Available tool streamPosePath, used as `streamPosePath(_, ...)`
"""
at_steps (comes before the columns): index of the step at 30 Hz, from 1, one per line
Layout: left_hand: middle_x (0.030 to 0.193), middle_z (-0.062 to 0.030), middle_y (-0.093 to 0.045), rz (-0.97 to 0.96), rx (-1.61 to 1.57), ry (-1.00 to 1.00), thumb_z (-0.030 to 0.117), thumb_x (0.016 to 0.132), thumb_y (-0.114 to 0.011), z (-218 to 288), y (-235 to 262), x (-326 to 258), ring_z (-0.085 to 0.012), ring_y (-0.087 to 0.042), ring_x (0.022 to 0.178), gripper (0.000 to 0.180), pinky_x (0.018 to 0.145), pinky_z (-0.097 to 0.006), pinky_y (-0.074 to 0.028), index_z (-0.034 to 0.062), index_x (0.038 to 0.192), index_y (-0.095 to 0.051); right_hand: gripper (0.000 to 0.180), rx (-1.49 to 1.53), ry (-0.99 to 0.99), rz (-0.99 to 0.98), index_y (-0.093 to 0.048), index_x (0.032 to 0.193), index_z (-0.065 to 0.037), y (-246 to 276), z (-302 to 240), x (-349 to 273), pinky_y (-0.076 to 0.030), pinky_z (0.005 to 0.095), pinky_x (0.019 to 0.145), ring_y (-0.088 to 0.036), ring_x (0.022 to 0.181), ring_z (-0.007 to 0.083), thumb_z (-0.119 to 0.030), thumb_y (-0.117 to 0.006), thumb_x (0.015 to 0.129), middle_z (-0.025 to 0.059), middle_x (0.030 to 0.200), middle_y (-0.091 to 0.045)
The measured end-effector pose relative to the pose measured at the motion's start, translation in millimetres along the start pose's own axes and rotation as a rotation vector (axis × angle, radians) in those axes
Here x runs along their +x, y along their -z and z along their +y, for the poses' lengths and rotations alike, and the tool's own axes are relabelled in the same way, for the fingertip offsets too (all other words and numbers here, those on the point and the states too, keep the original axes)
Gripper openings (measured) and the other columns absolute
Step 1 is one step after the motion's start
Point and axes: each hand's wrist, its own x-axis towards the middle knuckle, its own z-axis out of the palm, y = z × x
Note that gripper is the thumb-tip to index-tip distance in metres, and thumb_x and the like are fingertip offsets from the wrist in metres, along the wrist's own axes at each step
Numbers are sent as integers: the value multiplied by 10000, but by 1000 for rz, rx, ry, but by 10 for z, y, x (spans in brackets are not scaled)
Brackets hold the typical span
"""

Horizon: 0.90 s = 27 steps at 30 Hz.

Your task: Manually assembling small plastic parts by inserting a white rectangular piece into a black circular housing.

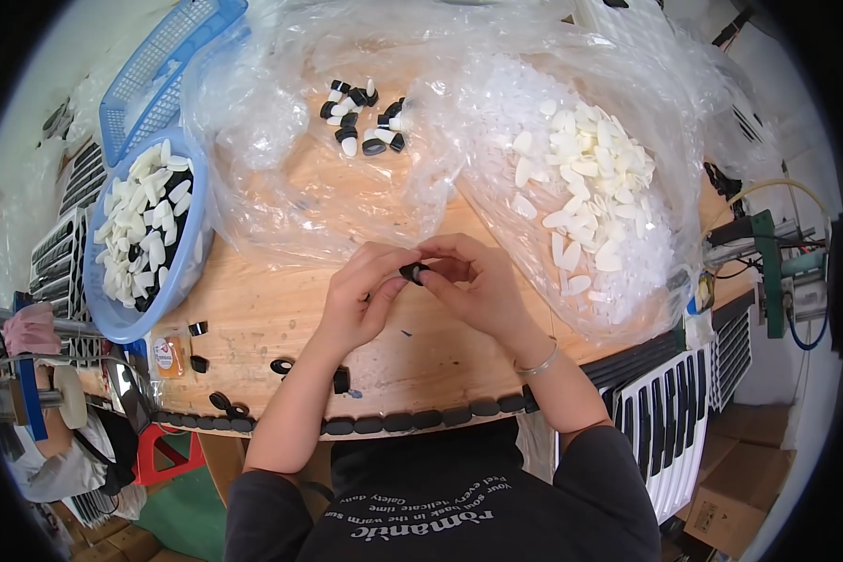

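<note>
My left hand point(363, 288) and my right hand point(468, 286) meet over the middle of the wooden table point(421, 365). Between their fingertips they pinch a small black rounded piece point(412, 273), its exact shape partly covered by the fingers. Beyond the hands, a small group of black-and-white pieces point(348, 119) lies on clear plastic sheeting point(281, 206). To the right, flat white oval pieces point(599, 169) are heaped on more clear plastic. A blue basket point(197, 229) at the left holds many white pieces mixed with black.
Black oval pieces point(398, 421) line the table's near edge. Loose black rings point(281, 366) and a small orange-and-clear packet point(169, 358) lie at the near left. A second blue basket point(112, 126) stands behind the first. Green-and-metal equipment point(770, 267) stands right; white slotted trays point(665, 431) sit below.
</note>
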Motion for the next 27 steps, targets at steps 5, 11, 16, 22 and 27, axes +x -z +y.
streamPosePath(5,995,-139,-632,-30,-65,99,-90,794,-581,-53,-39,-44,-245,-596,931,302,812,-311,-472,-1,1081,-618,172,-14,-228,-65,-643,1023,30,26,2,-21,-509,193,698,-643,799,80,23,-616,853,38,899,-676)
streamPosePath(11,1057,-161,-611,126,344,-111,-84,735,-648,-16,-88,-12,-297,-586,940,347,791,-337,-478,7,1068,-618,151,-270,-54,39,-653,977,36,-26,-18,-18,-508,193,621,-639,716,73,18,-624,830,63,838,-684)
streamPosePath(16,1087,-177,-599,48,405,-284,-82,694,-683,-17,-92,17,-338,-576,925,377,761,-381,-488,16,1047,-593,142,-271,37,91,-653,956,38,-50,16,-34,-521,215,613,-640,683,87,22,-629,818,85,819,-684)
streamPosePath(22,1068,-152,-590,-12,568,-443,0,662,-640,-41,-21,48,-318,-583,899,326,746,-383,-493,4,987,-618,162,-291,-6,68,-654,980,37,-65,-28,-45,-521,216,626,-637,680,85,18,-624,822,85,827,-684)
streamPosePath(27,1043,-141,-589,-30,600,-435,16,650,-631,27,-20,84,-301,-588,875,315,723,-374,-490,-4,965,-621,194,-264,-94,26,-653,1025,39,-48,-36,-48,-519,216,643,-636,706,83,17,-603,839,90,870,-686)
